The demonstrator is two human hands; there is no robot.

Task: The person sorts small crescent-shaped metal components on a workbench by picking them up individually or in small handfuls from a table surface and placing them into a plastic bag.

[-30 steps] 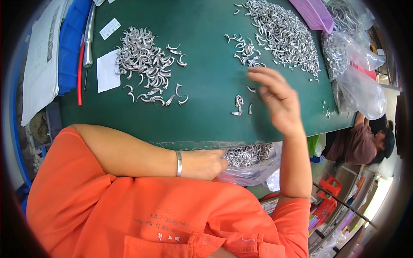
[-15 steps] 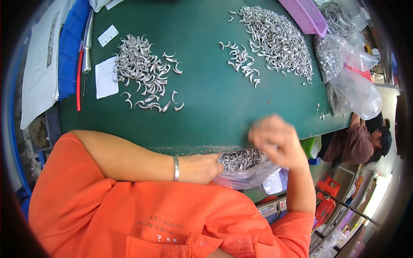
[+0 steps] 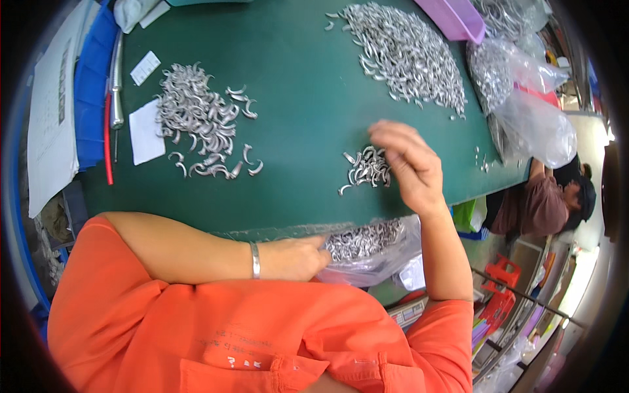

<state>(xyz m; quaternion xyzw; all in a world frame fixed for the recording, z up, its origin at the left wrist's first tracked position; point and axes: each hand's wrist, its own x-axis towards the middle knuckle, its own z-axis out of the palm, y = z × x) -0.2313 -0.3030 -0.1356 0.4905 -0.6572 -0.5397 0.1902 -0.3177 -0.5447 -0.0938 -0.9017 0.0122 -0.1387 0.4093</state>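
At the table's near edge my left hand [image 3: 298, 257], with a silver bangle on its wrist, is closed on the rim of a clear plastic bag [image 3: 370, 271]. Many small curved silver metal pieces [image 3: 360, 241] fill the bag's mouth. Over the green table my right hand [image 3: 417, 169] curves beside a small cluster of hook-shaped metal pieces [image 3: 368, 169]. Its fingers lie side by side, the thumb apart, with nothing seen in them. The cluster lies against or just under the thumb side; which one, I cannot tell.
A large heap of metal pieces [image 3: 406, 56] lies far right, a looser pile [image 3: 200, 111] left beside white paper [image 3: 147, 133]. A purple basket [image 3: 458, 19] and filled clear bags [image 3: 491, 75] line the right edge. Another person [image 3: 540, 209] is at far right.
My right hand has moved up from above the bag onto the table. The small cluster has come nearer and is bunched tighter. My left hand stays on the bag.
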